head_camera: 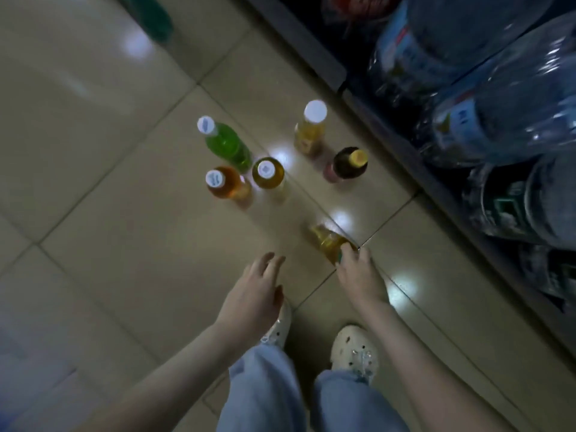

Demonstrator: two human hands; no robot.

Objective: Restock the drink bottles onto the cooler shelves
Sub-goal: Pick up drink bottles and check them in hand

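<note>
The right hand [358,275] curls over the top of the amber plastic drink bottle [327,241] and hides its cap. At two o'clock the big clear plastic water jugs [498,88] run off the edge, their labels too blurred to read. At eleven o'clock a smeared green shape [152,17] is cut off, and I cannot tell what it is.

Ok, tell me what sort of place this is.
Likely a shop: big water jugs on a low shelf, small drink bottles on the tiled floor, one gripped by the right hand.

Bare forearms, no sleeves; light blue jeans [265,388]; cream perforated clogs [353,346] with charms.
</note>
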